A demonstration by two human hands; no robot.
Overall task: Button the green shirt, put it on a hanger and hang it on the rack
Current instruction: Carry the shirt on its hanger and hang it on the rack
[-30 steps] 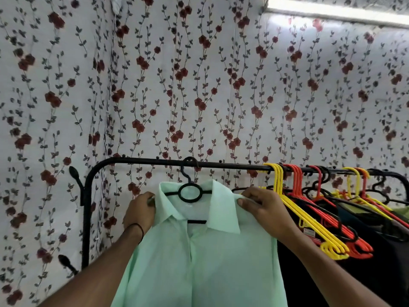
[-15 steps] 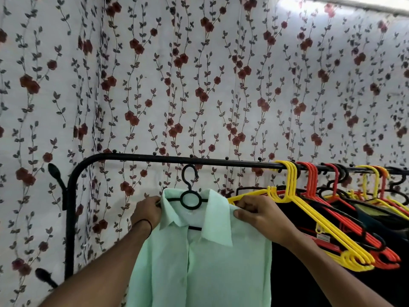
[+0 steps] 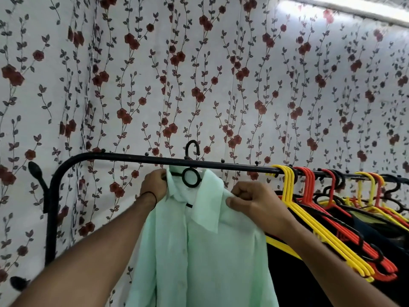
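Left grip [image 3: 153, 185], right grip [image 3: 252, 202] on shirt [image 3: 210, 251]

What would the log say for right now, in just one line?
step: hanging | green shirt: on black hanger | hook: above rack rail, not seated | left hand: grips shirt shoulder | right hand: pinches other shoulder

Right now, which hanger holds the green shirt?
The black hanger, ring at its neck, leftmost at the rack; yellow hangers and red hangers bunch further right.
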